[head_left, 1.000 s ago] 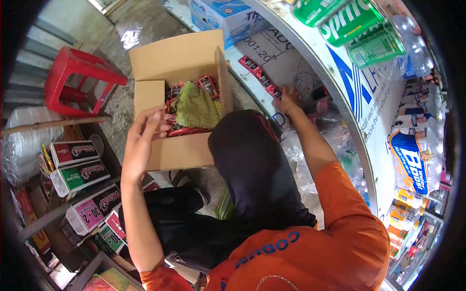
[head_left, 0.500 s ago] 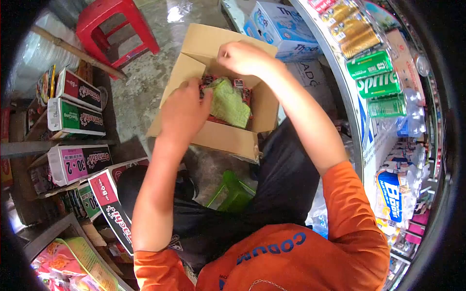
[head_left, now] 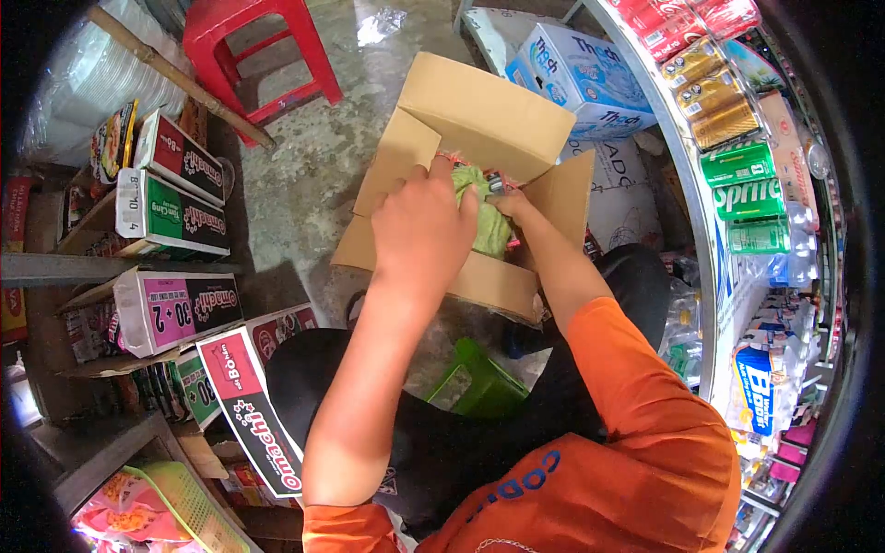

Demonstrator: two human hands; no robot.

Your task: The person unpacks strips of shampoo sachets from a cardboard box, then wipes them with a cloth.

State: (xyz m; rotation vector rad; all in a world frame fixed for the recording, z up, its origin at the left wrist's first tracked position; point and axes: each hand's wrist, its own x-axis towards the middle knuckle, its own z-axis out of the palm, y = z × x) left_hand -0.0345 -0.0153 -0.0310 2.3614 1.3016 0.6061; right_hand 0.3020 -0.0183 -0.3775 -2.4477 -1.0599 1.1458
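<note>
An open cardboard box [head_left: 484,92] stands in front of me with its flaps folded out. Inside, a crumpled green cloth [head_left: 490,230] lies over small red and dark packets. My left hand [head_left: 419,226] reaches in from the left, fingers curled and thumb against the bunched cloth; its fingertips are partly hidden among the packets. From the right, my right hand [head_left: 516,207] is inside the box, its fingers closed at a dark packet [head_left: 498,182] beside the cloth. Only part of that packet shows.
Left, Omachi noodle cartons [head_left: 175,309] fill a shelf. A red stool [head_left: 263,55] stands behind the box, and a green plastic stool [head_left: 479,378] is between my legs. On the right are a blue-white carton [head_left: 585,78] and a shelf with Sprite cans [head_left: 742,198].
My right hand has come down from above the box to the packets inside. The cloth is more bunched under my left hand. The view has shifted, moving the scene rightward.
</note>
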